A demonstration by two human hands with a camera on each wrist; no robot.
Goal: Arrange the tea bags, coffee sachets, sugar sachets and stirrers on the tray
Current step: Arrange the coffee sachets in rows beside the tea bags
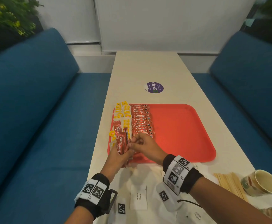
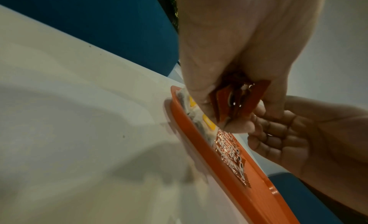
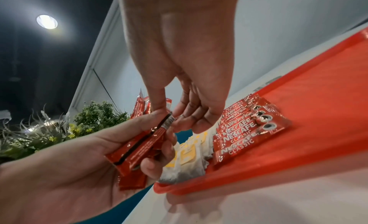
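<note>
several white sugar sachets [image 1: 138, 198] and a bundle of wooden stirrers [image 1: 229, 183] lie on the table [image 1: 148, 68] nearest the person, off the tray. above the tray's near left corner, the left hand [image 1: 117, 156] clasps a fanned bunch of coffee sachets [image 3: 137, 147]; the right hand [image 1: 145, 145] pinches the tip of the top one between thumb and forefinger. to do this step well, draw out a single sachet, keep the left grip firm so the rest stay put, and lay it label up, overlapping the near end of the coffee row [image 1: 141, 120]. beyond, tea bags [image 1: 124, 113] fill the left edge of the red tray [image 1: 188, 131].
</note>
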